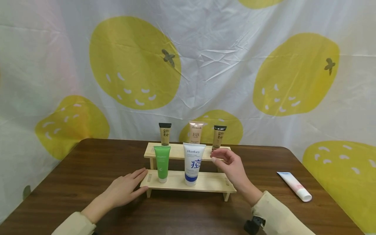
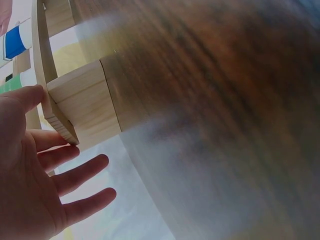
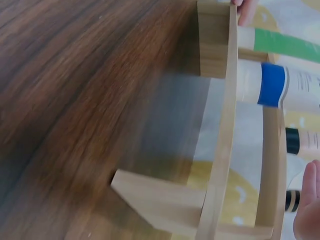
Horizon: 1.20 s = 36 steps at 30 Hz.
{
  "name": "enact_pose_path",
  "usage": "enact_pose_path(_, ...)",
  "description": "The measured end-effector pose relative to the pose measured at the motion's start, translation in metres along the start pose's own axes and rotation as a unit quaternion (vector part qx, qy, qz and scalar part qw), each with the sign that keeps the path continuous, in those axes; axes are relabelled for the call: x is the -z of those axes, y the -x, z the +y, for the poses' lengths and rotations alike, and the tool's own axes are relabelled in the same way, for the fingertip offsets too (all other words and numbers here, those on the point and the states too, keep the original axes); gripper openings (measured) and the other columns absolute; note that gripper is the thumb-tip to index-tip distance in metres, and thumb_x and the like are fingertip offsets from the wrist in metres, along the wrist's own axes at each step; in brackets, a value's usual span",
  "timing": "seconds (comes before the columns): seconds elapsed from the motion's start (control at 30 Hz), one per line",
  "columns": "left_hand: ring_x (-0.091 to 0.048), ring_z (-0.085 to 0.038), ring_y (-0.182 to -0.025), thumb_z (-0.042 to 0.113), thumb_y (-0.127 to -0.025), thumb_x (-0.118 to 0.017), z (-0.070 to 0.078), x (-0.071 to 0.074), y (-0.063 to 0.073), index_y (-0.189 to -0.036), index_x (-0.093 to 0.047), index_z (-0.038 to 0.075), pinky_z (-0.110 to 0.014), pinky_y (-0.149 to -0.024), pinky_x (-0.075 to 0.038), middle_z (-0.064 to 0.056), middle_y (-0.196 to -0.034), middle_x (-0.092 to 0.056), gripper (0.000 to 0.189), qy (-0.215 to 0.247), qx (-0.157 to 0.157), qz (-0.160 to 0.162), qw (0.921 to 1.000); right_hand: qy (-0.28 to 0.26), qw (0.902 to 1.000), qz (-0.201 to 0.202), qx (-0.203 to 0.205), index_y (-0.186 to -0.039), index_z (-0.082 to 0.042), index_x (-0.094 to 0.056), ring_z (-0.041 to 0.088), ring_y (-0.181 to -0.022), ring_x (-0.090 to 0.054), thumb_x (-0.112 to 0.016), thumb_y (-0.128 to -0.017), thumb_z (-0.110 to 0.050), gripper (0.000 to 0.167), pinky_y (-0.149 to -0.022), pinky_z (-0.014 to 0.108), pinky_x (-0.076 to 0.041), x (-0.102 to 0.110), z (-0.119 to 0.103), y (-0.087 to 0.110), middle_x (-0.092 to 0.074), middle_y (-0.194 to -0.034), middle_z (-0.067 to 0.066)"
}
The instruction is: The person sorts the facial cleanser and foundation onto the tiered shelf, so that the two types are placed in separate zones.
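A two-tier wooden display stand (image 1: 211,182) sits on the table. My left hand (image 1: 127,189) rests at the left end of its lower tier, thumb (image 2: 33,95) at the front corner and the other fingers extended along the side. On that tier stand a green tube (image 1: 162,163) and a white-and-blue tube (image 1: 194,163). The upper tier holds a gold tube with a black end (image 1: 165,135), a beige BB cream tube (image 1: 195,132) and another gold tube (image 1: 218,137). My right hand (image 1: 232,164), fingers loosely bent, is in front of this right gold tube's base, thumb and index fingertips apart.
A white-and-pink tube (image 1: 294,186) lies on its side at the right of the brown wooden table (image 1: 73,173). Behind the table hangs a white curtain (image 1: 217,65) printed with yellow fruit.
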<state>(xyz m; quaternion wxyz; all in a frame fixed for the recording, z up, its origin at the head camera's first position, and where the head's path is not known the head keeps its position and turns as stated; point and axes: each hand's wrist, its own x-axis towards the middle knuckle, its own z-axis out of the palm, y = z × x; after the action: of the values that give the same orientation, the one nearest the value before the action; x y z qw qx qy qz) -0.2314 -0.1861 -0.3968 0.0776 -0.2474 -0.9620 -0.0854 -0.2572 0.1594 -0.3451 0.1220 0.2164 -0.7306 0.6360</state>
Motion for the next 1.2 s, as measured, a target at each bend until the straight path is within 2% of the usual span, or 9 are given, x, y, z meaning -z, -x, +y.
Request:
enact_pose_path(0.3,-0.051,-0.031,-0.104,0.053,-0.088,-0.040,0.000,0.001,0.000,-0.132,-0.042,0.006,-0.051,-0.075,-0.041,-0.011,-0.132,-0.040,0.064,0.000,-0.001,0.003,1.0000,0.015,0.9992,0.035,0.009,-0.103,0.010,-0.054,0.011,-0.087,-0.058,-0.060,-0.084,-0.004,0.025,-0.072,0.024,-0.046,0.022,0.006,0.002,-0.057,-0.100,0.021)
enact_pose_path(0.4,-0.051,-0.031,-0.104,0.053,-0.088,-0.039,0.000,0.000,0.000,-0.132,-0.042,0.006,-0.051,-0.075,-0.041,-0.011,-0.132,-0.040,0.065,-0.003,-0.001,0.003,1.0000,0.007,0.9987,0.047,0.020,-0.103,0.013,-0.052,0.013,-0.085,-0.059,-0.060,-0.084,-0.007,0.029,-0.070,0.026,-0.048,0.033,0.017,0.002,-0.058,-0.098,0.020)
enact_pose_path(0.47,-0.051,-0.031,-0.104,0.053,-0.088,-0.039,0.000,0.000,0.000,-0.133,-0.042,0.006,-0.051,-0.075,-0.041,-0.011,-0.132,-0.040,0.064,-0.004,-0.002,0.003,1.0000,-0.010,0.9981,0.049,0.036,-0.104,0.012,-0.053,0.017,-0.084,-0.060,-0.062,-0.083,-0.010,0.031,-0.069,0.029,-0.048,0.045,0.038,-0.001,-0.059,-0.098,0.019)
enact_pose_path(0.63,-0.051,-0.032,-0.103,0.052,-0.088,-0.040,0.000,0.000,0.000,-0.132,-0.042,0.005,-0.051,-0.075,-0.041,-0.011,-0.132,-0.040,0.064,-0.001,-0.004,0.004,1.0000,-0.044,0.9946,0.066,0.067,-0.106,0.006,-0.056,0.025,-0.085,-0.060,-0.062,-0.083,-0.008,0.028,-0.067,0.033,-0.049,0.087,0.117,-0.014,-0.057,-0.101,0.022)
enact_pose_path(0.73,-0.051,-0.032,-0.104,0.052,-0.088,-0.039,0.000,0.000,0.001,-0.132,-0.042,0.006,-0.051,-0.075,-0.041,-0.011,-0.132,-0.040,0.064,0.000,-0.004,0.005,1.0000,-0.051,0.9917,0.095,0.071,-0.108,0.007,-0.055,0.030,-0.087,-0.059,-0.061,-0.084,-0.005,0.028,-0.068,0.034,-0.049,0.105,0.142,-0.018,-0.055,-0.103,0.028)
enact_pose_path(0.9,-0.051,-0.031,-0.104,0.054,-0.088,-0.037,0.000,0.000,0.001,-0.133,-0.042,0.006,-0.051,-0.075,-0.041,-0.011,-0.132,-0.040,0.066,0.000,-0.003,0.004,1.0000,-0.053,0.9881,0.127,0.070,-0.108,0.009,-0.054,0.034,-0.088,-0.058,-0.062,-0.083,-0.007,0.031,-0.069,0.037,-0.048,0.119,0.145,-0.016,-0.052,-0.103,0.034)
enact_pose_path(1.1,-0.051,-0.031,-0.104,0.054,-0.088,-0.037,0.000,0.001,0.000,-0.132,-0.042,0.006,-0.051,-0.075,-0.041,-0.011,-0.132,-0.040,0.066,0.000,-0.003,0.002,1.0000,-0.061,0.9843,0.156,0.057,-0.104,0.010,-0.055,0.029,-0.082,-0.061,-0.065,-0.081,-0.008,0.031,-0.067,0.036,-0.049,0.125,0.134,-0.010,-0.055,-0.099,0.031)
enact_pose_path(1.13,-0.051,-0.031,-0.105,0.054,-0.088,-0.037,0.000,0.001,0.000,-0.133,-0.042,0.006,-0.051,-0.075,-0.041,-0.011,-0.132,-0.040,0.066,0.000,-0.003,0.001,1.0000,-0.083,0.9840,0.146,0.061,-0.103,0.010,-0.056,0.028,-0.081,-0.061,-0.064,-0.081,-0.007,0.029,-0.067,0.036,-0.049,0.121,0.122,-0.007,-0.056,-0.097,0.028)
enact_pose_path(1.2,-0.050,-0.031,-0.105,0.054,-0.088,-0.037,-0.001,0.000,0.000,-0.133,-0.041,0.006,-0.052,-0.075,-0.041,-0.011,-0.133,-0.040,0.066,0.000,-0.003,0.000,1.0000,-0.085,0.9834,0.150,0.055,-0.102,0.011,-0.056,0.026,-0.081,-0.062,-0.066,-0.080,-0.010,0.032,-0.066,0.034,-0.049,0.123,0.119,-0.004,-0.058,-0.095,0.025)
